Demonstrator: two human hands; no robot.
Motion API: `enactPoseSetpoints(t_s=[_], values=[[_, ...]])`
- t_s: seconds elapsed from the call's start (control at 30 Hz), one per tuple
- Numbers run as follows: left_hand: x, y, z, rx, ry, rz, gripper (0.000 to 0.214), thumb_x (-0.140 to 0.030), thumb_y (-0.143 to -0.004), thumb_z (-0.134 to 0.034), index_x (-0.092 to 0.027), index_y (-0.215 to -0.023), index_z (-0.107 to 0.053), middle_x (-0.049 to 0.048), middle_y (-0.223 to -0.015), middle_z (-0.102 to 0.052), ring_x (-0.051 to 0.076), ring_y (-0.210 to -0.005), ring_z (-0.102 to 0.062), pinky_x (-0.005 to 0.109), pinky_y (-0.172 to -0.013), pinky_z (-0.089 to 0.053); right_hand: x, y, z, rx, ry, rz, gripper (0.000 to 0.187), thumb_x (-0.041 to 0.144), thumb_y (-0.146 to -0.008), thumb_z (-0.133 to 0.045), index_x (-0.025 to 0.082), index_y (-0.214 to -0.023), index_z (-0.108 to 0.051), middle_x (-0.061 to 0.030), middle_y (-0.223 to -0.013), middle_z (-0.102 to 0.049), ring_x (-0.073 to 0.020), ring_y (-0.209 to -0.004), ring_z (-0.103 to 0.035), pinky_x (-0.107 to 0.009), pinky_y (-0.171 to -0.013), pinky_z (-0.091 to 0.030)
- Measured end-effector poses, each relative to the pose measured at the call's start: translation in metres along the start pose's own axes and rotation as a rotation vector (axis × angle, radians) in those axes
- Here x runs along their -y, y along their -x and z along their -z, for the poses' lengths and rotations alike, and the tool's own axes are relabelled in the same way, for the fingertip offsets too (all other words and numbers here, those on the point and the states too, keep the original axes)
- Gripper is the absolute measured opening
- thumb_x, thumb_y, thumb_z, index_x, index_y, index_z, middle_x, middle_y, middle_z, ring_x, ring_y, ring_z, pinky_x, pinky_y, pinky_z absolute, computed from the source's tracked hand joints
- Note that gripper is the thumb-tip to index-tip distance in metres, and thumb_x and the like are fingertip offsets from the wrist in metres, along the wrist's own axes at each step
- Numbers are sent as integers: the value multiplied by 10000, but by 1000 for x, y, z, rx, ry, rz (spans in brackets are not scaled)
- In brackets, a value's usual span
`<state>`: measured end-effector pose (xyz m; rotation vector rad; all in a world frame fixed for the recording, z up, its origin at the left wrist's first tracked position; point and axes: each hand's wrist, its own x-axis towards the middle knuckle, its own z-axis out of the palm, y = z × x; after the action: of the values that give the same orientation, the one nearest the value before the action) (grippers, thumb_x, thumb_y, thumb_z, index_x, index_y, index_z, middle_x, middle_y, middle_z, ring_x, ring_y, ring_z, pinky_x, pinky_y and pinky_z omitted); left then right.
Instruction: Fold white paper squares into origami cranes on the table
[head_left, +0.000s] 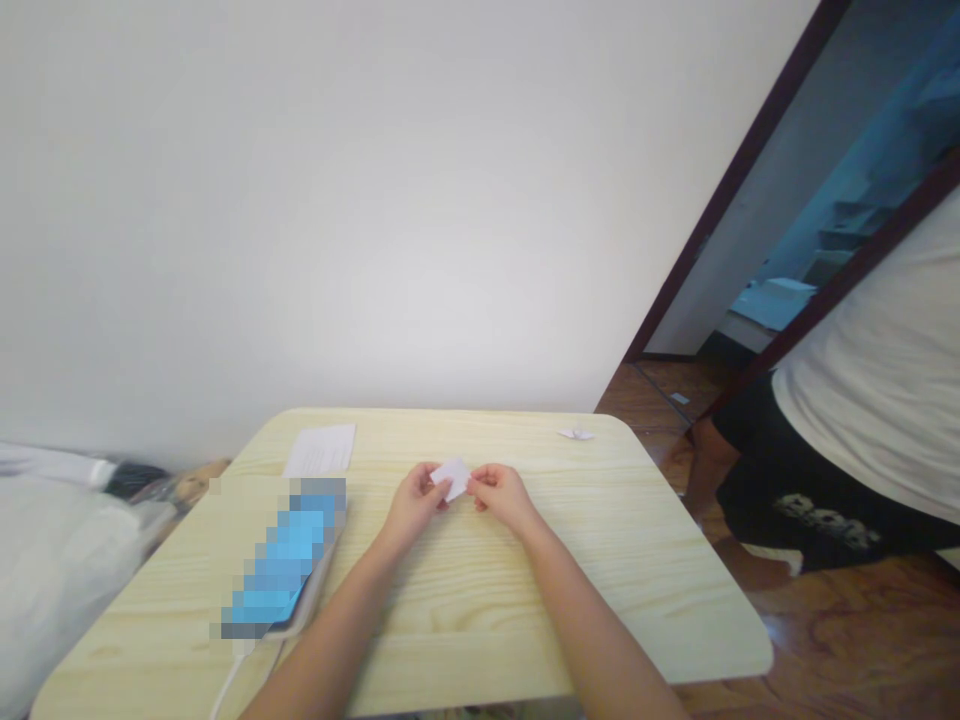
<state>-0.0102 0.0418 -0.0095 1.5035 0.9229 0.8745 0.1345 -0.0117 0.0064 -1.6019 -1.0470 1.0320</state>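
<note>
Over the counter (465, 610), the left hand (417, 500) and right hand (501, 492) both pinch one small white paper (452, 476) in a fingertip grip.

On my feed I count 1 worktop (600, 580); 1 printed sheet (321, 450), 1 winged paper pc (577, 434) & 1 blurred blue device (289, 560) on it; 1 small white paper (450, 476), 1 L grip (414, 502) & 1 R grip (506, 494) above it, i.e. 2 grips tot.; 1 other person (877, 310) beside it.
</note>
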Motion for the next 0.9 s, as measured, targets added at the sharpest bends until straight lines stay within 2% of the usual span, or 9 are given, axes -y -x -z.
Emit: enactPoseSetpoints(t_s=[0.07,0.13,0.2,0.3,0.37,0.43,0.57,0.67,0.9], values=[[1,1,0,-67,-71,-81,375,-349,-653,-589,-174,-971,-495,-15,-701,-538,130,-609,-539,234,-533,-435,-3,-1,6,0,150,37,92,178,-670,-552,129,-704,-622,-6,-591,-626,-88,-459,-517,-190,-454,-396],[-1,3,1,-120,-234,-208,338,-307,-687,-568,-188,-1000,-519,17,-794,-549,157,-750,-547,259,-618,-454,-5,-1,12,10,304,99,118,165,-682,-546,140,-725,-653,-27,-649,-660,-116,-545,-568,-209,-527,-424],[-5,6,3,-63,-435,-327,221,-270,-745,-510,-187,-934,-590,59,-888,-575,180,-860,-533,300,-732,-441,-6,-1,14,18,439,164,161,151,-708,-524,163,-770,-672,-36,-734,-683,-138,-646,-601,-225,-609,-439],[-10,10,2,129,-637,-402,207,-221,-778,-467,-195,-866,-653,69,-883,-624,186,-859,-544,316,-804,-413,-4,1,14,-7,627,231,218,157,-754,-485,197,-854,-674,-37,-844,-685,-154,-772,-607,-237,-701,-434],[-12,12,1,220,-734,-409,217,-208,-775,-474,-199,-871,-668,70,-894,-643,191,-842,-555,313,-796,-416,-2,2,13,-45,716,254,241,168,-775,-469,196,-922,-658,-50,-923,-670,-160,-851,-594,-243,-761,-419],[-12,14,-1,246,-811,-413,225,-207,-775,-478,-196,-887,-673,74,-926,-648,199,-851,-559,315,-799,-416,-1,3,13,-86,762,251,268,164,-793,-447,177,-986,-633,-70,-984,-649,-162,-909,-576,-246,-806,-400],[-12,16,-5,238,-907,-391,243,-211,-790,-461,-189,-910,-671,78,-970,-652,207,-890,-564,318,-825,-414,-1,3,18,-141,823,197,274,168,-822,-406,161,-967,-638,-91,-971,-645,-170,-922,-568,-252,-809,-386],[-13,19,-10,237,-978,-335,253,-208,-804,-442,-178,-907,-671,88,-987,-653,209,-922,-566,320,-847,-408,-1,5,19,-130,863,175,257,207,-822,-413,181,-889,-660,-80,-905,-657,-174,-864,-580,-250,-751,-393],[-17,28,-16,200,-1073,-251,242,-231,-819,-437,-212,-939,-647,83,-1096,-610,225,-1002,-535,356,-854,-387,-3,8,14,-142,812,204,178,303,-744,-560,203,-862,-648,-35,-854,-649,-151,-789,-584,-221,-674,-398]])
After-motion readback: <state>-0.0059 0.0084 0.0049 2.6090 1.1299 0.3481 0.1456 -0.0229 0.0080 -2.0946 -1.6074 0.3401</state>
